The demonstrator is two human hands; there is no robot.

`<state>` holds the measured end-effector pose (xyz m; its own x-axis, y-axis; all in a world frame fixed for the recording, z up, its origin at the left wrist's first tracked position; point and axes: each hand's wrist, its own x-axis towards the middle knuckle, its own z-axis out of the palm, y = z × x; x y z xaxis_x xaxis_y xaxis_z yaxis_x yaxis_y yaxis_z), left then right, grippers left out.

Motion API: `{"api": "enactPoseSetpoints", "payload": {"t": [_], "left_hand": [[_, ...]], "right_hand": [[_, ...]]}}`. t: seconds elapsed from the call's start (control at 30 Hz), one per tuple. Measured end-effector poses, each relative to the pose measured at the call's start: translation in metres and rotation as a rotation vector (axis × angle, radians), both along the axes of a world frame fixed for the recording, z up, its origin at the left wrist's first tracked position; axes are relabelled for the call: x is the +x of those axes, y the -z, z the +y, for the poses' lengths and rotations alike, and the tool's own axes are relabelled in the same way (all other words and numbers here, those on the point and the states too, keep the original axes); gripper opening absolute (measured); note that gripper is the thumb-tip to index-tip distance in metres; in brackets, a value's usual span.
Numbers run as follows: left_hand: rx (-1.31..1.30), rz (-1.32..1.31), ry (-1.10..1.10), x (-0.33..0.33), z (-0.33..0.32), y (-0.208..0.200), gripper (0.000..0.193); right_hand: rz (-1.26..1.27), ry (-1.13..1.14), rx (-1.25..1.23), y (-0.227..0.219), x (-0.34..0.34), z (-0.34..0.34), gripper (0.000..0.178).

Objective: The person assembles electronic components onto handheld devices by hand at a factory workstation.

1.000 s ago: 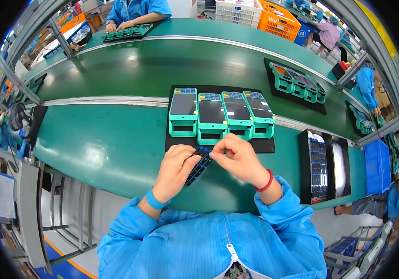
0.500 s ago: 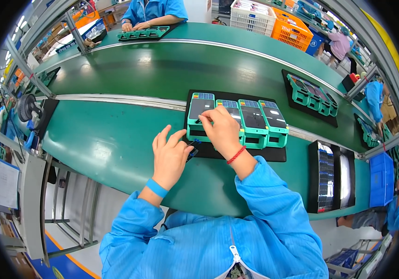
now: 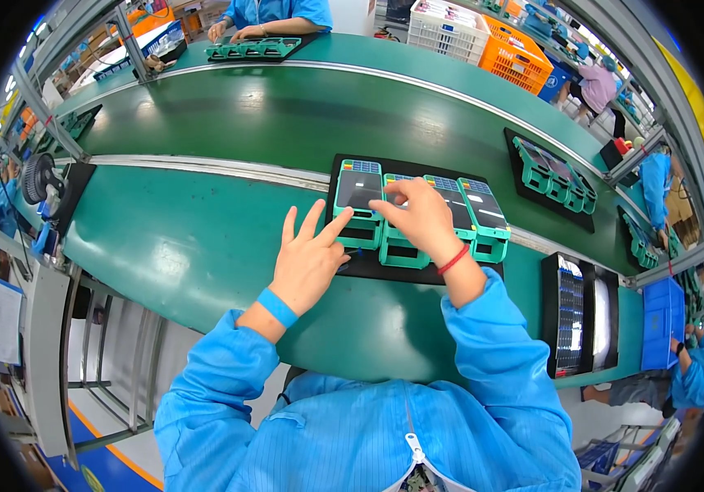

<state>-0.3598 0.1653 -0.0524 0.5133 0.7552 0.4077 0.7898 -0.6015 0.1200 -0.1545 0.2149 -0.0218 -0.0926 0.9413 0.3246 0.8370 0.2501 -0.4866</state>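
Observation:
Several green-framed handheld terminals with dark screens and blue keypads lie side by side on a black mat [image 3: 483, 270]. My left hand [image 3: 309, 261] is open at the near left of the leftmost terminal [image 3: 359, 190], its fingers spread and the index fingertip at the terminal's near edge. Small dark and blue parts [image 3: 355, 253] show beside its thumb, too small to name. Over the second terminal [image 3: 402, 253] hovers my right hand [image 3: 424, 220], thumb and forefinger apart, other fingers curled. It partly covers the third terminal [image 3: 453, 197]. The rightmost terminal [image 3: 484, 205] is mostly uncovered.
A black tray [image 3: 550, 320] of small dark parts stands right on the green bench, beside a blue bin [image 3: 661, 328]. Another mat of terminals [image 3: 555, 172] lies on the belt beyond. Across it, a person [image 3: 278, 16] handles similar green frames [image 3: 255, 49]. A wheel [image 3: 38, 178] stands left.
My right hand has moved right, off the leftmost terminal, and its pinch has opened. The left fingers have spread and reached toward that terminal's near edge. The view has shifted slightly.

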Motion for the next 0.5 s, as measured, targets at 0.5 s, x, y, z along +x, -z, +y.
{"api": "enactPoseSetpoints", "payload": {"t": [0.5], "left_hand": [[-0.332,-0.688,0.114,0.015,-0.026,-0.015,0.017]], "right_hand": [[0.615,-0.369,-0.545,-0.023,0.028,-0.058,0.021]]}}
